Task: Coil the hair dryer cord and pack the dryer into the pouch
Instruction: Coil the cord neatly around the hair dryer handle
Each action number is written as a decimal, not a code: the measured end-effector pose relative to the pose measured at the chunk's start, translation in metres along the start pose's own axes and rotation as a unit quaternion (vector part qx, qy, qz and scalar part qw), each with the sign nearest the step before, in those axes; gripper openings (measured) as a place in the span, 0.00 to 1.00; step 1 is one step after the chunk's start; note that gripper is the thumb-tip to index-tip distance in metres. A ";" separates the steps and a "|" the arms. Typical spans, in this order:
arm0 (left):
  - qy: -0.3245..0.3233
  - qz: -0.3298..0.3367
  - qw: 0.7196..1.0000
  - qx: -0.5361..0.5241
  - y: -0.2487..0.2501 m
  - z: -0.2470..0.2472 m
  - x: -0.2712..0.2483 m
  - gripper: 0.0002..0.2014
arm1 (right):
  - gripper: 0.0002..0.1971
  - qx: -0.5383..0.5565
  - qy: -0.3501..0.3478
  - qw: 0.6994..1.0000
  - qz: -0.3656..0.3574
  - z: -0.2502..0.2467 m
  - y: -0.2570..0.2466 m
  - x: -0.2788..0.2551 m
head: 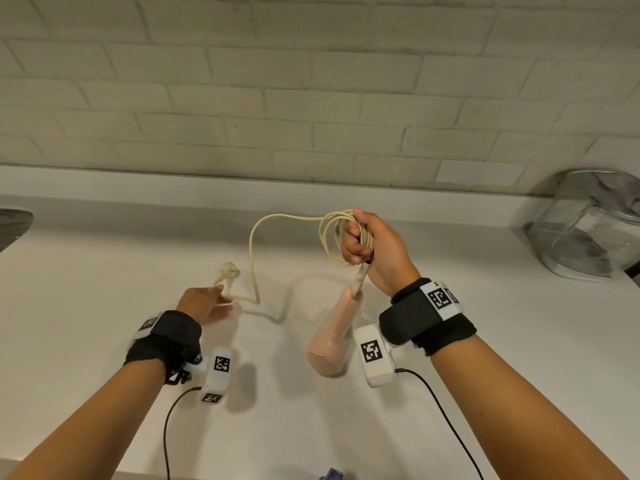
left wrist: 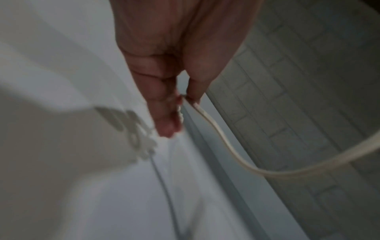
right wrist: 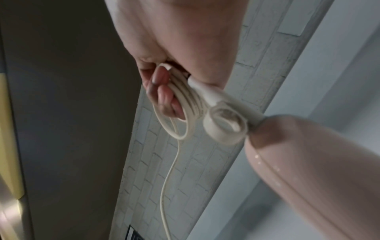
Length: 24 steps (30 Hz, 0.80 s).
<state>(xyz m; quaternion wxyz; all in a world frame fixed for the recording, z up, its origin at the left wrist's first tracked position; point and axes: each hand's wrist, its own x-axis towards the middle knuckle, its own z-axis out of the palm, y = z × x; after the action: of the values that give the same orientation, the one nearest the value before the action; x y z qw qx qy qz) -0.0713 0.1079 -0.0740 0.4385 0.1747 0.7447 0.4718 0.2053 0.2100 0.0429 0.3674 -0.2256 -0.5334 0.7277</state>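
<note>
my left hand (head: 204,303) pinches the cord (head: 252,258) near the plug (head: 229,271), just above the counter (head: 104,306). a loose arc runs across to my right hand (head: 374,251), whose fingers are curled round several finished loops, with the dryer (head: 332,341) hanging below them. i judge the coiling mostly done; the tail and the packing remain, and no pouch is in view.

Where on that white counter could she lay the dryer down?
Bare counter lies left of the left hand, and more between the right hand and the glass jar. The middle is crowded: the cord and plug hang there beside the dangling dryer.
</note>
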 end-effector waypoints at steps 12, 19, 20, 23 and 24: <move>-0.198 0.210 0.956 -0.051 0.043 0.067 -0.092 0.32 | 0.16 0.099 -0.010 0.995 -0.029 0.006 0.008 0.008; 0.085 0.345 0.935 0.023 0.024 0.029 -0.059 0.09 | 0.18 0.155 0.070 0.984 -0.061 -0.004 0.008 0.002; 0.105 0.383 0.908 0.132 0.022 0.022 -0.055 0.11 | 0.18 0.156 0.074 0.983 -0.064 -0.003 0.008 0.002; 0.058 0.405 0.817 0.407 0.023 0.010 -0.056 0.15 | 0.17 0.154 0.084 0.982 -0.075 -0.001 0.008 0.003; 0.021 0.405 0.786 0.467 0.027 0.010 -0.061 0.18 | 0.15 0.148 0.085 0.982 -0.079 0.000 0.008 0.005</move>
<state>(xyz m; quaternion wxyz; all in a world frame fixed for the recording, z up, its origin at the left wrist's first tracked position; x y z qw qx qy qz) -0.0332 0.0860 -0.0228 0.0562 0.6338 0.7440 0.2040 0.2003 0.2124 0.0352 0.4974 -0.1870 -0.4026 0.7453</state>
